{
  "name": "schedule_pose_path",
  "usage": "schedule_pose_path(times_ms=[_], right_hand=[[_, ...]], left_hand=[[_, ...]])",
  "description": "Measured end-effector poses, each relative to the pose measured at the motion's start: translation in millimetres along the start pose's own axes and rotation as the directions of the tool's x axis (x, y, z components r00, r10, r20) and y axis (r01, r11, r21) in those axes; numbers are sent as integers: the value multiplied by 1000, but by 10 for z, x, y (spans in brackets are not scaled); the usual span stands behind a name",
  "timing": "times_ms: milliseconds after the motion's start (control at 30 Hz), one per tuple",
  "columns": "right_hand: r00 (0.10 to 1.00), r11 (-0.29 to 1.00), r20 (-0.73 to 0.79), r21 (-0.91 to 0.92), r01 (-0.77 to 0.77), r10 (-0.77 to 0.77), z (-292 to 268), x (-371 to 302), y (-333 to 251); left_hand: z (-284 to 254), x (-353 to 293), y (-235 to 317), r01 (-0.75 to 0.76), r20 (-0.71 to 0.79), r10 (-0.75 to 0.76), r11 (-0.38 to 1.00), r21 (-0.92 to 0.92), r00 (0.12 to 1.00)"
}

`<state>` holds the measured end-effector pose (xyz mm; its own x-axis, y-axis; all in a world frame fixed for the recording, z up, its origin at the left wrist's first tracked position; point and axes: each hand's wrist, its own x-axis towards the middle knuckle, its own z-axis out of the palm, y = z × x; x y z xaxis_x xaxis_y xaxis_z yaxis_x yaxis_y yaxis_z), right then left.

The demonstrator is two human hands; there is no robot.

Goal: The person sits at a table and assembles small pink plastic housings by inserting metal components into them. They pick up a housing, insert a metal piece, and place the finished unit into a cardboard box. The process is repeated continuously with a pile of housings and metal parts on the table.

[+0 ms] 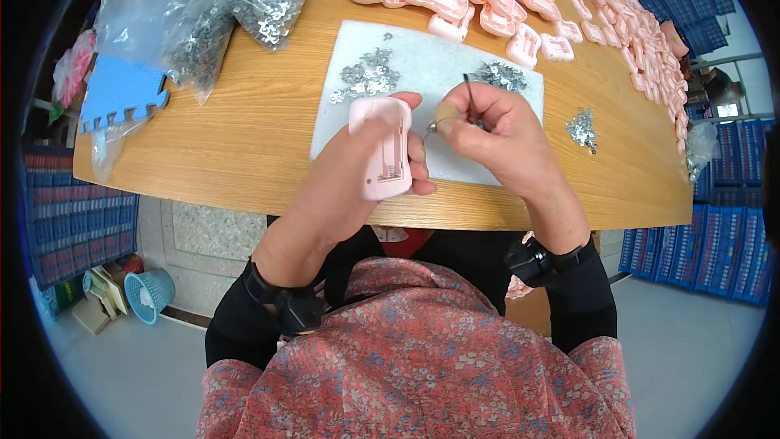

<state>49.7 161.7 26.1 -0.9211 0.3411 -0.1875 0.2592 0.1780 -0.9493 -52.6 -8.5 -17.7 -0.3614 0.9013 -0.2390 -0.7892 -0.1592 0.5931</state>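
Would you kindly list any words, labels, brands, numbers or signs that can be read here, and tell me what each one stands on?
No text can be read anywhere in this picture.
Pink casing in the left hand: no lettering shows.
Clear plastic bags of metal pieces: no readable label.
Stacked blue containers at the right: any marks are too small to read.

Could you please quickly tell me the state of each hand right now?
Left hand: closed, holding a pink plastic casing.
Right hand: closed in a pinch, holding a thin dark tool; its exact kind cannot be told.
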Motion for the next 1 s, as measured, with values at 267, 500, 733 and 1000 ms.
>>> schedule_pose_path(times_ms=[267, 500, 733, 1000], right_hand=[[961, 937, -19, -229, 264, -275, 150, -17, -80], [890, 729, 102, -536, 426, -445, 124, -5, -74], [920, 706, 112, -608, 363, -377, 117, -68, -88], [967, 860, -1, -457, 227, -256, 164, -113, -109]], left_hand=[[-61, -6, 1, 196, 105, -174, 945, -263, 979], [10, -18, -31, 213, 33, -211, 948, -236, 977], [-39, -8, -95, 210, -4, -214, 962, -174, 977], [28, 10, -106, 207, -42, -211, 975, -74, 977]])
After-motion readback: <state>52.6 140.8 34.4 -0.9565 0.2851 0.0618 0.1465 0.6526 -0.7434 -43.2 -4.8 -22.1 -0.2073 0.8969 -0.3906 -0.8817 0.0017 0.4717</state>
